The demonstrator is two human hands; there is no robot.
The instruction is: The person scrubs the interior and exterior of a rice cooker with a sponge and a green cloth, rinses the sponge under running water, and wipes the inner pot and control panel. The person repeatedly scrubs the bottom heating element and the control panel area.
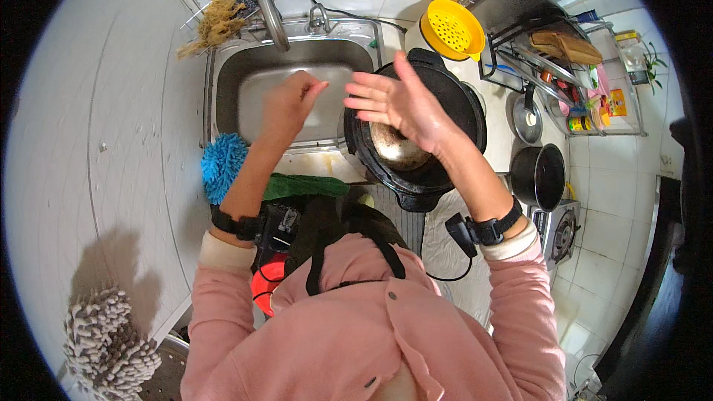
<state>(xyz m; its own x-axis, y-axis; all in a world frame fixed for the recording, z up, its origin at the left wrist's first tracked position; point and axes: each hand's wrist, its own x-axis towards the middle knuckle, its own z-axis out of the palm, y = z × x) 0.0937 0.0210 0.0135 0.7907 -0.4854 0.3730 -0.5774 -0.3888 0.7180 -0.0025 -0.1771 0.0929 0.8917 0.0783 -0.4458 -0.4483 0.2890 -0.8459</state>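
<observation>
Over the stainless steel sink [334,69] is my left hand [291,104], its fingers curled in; whether it holds anything small cannot be told. My right hand [398,103] is spread, palm showing, with nothing in it, above a large black pan [468,122]. A round, stained metal lid or bowl [398,150] lies in that pan, partly hidden by the right hand. The faucet spout [270,11] reaches over the sink's back edge. Both wrists wear black straps.
A yellow strainer [452,28] stands behind the pan. To the right are a dish rack [501,75], a small lidded pan [527,118], a black pot [538,177] and a gas stove [562,234]. A blue chenille mitt [223,167] and green cloth [303,187] hang at the counter's front.
</observation>
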